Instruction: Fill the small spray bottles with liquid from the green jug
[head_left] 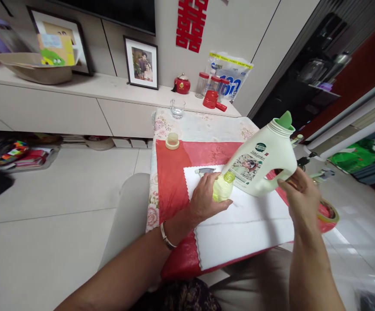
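Left hand (204, 196): fingers clamped around a small yellow-green bottle (222, 190), thumb extended along its near side. The bottle is at the centre of the frame, its ribbed neck tilted toward the right. A metal bracelet (167, 236) is worn on the left wrist.

Right hand (304, 194): fingers clamped on the handle of a large pale jug (266, 151), right of centre. The jug leans to the right in the frame and carries a printed label; a green spout (285, 120) stands in its mouth. The lower left of the jug is just beside the small bottle; whether they touch cannot be determined. Whether the jug's base rests on the white sheet (245, 237) below cannot be determined either.

A grey spray head (206, 171) lies on the white sheet, partly hidden by the left hand. The sheet has a scalloped edge and lies over a red cover (171, 185) on the tabletop (219, 125), which is dressed in floral cloth. A pale translucent cap (172, 141) sits near the upper left corner of the red cover. A clear glass mug (177, 109) stands at the far edge of the tabletop, upper centre of the frame. Behind it, a ledge (109, 88) bears a framed photograph (142, 65) and a red jar (182, 84).
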### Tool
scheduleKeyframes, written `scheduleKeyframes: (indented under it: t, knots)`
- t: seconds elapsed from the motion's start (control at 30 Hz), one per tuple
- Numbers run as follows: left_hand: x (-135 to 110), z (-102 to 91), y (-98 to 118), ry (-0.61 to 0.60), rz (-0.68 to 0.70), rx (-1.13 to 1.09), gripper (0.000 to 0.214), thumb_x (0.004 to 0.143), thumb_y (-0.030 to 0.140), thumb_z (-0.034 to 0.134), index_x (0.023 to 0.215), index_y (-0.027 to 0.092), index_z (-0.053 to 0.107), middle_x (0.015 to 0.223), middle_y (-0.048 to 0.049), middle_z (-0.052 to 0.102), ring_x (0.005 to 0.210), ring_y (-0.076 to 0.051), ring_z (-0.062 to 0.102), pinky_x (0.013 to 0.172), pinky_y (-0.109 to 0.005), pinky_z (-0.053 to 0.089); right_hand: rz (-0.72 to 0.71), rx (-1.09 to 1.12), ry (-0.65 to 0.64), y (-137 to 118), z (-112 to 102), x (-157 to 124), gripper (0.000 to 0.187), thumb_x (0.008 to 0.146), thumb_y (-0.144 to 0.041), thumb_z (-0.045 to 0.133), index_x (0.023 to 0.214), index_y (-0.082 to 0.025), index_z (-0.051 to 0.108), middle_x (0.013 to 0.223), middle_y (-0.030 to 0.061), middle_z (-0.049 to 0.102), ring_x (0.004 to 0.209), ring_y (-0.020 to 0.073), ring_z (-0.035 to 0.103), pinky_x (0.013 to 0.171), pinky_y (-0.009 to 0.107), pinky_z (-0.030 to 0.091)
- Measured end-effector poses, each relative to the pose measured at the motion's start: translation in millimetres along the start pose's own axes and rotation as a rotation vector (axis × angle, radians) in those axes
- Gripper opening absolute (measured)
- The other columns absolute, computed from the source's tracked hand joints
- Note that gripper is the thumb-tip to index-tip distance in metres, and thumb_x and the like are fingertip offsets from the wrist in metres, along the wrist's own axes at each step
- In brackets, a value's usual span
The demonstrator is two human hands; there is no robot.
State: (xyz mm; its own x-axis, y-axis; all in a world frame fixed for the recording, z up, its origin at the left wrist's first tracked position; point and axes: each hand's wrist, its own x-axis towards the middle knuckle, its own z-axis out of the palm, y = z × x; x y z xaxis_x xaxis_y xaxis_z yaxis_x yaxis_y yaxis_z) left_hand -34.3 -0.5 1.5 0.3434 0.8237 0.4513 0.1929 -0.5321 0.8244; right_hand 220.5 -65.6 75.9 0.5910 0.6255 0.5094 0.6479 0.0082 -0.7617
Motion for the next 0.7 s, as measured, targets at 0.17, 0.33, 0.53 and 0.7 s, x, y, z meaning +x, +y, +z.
scheduleKeyframes:
  t: [0.17, 0.33, 0.53, 0.7]
  knots:
    - [2.5, -0.2, -4.2, 0.031, -0.017, -0.051, 0.078, 0.063, 0.025, 0.085, 0.130, 0.022, 0.046, 0.125, -0.0120, 0.057, 0.119, -0.033, 0.058, 0.105, -0.052, 0.050, 0.157, 0.136, -0.040, 21.3, 12.6, 14.0, 0.035, 0.069, -0.027, 0.077, 0.101, -0.015, 0.070, 0.098, 0.0048, 0.071, 0.087, 0.0166, 0.066, 0.082, 0.032, 0.055]
    - [3.7, 0.3, -6.1, 0.048, -0.014, -0.051, 0.077, 0.063, 0.023, 0.084, 0.129, 0.022, 0.046, 0.125, -0.0115, 0.057, 0.120, -0.033, 0.057, 0.105, -0.052, 0.049, 0.265, 0.165, -0.004, 37.4, 29.9, 30.4, 0.025, 0.094, -0.035, 0.067, 0.101, -0.011, 0.064, 0.093, 0.0029, 0.063, 0.079, 0.0105, 0.061, 0.073, 0.026, 0.055]
    - [3.5, 1.1, -8.6, 0.026, 0.005, -0.033, 0.080, 0.063, 0.026, 0.085, 0.132, 0.021, 0.044, 0.127, -0.0133, 0.057, 0.120, -0.034, 0.057, 0.105, -0.054, 0.049, 0.347, 0.125, 0.066, 24.8, 40.6, 35.3, 0.032, 0.099, -0.039, 0.061, 0.115, -0.012, 0.062, 0.101, 0.0049, 0.063, 0.083, 0.0115, 0.061, 0.073, 0.027, 0.056]
    - [4.2, 2.3, -11.6, 0.020, 0.024, -0.028, 0.087, 0.061, 0.027, 0.087, 0.134, 0.020, 0.042, 0.127, -0.0141, 0.057, 0.121, -0.036, 0.057, 0.106, -0.056, 0.049, 0.327, 0.040, 0.130, -2.9, 14.6, 34.3, 0.026, 0.094, -0.036, 0.067, 0.095, -0.011, 0.063, 0.079, -0.0007, 0.058, 0.064, 0.0067, 0.053, 0.058, 0.019, 0.048]
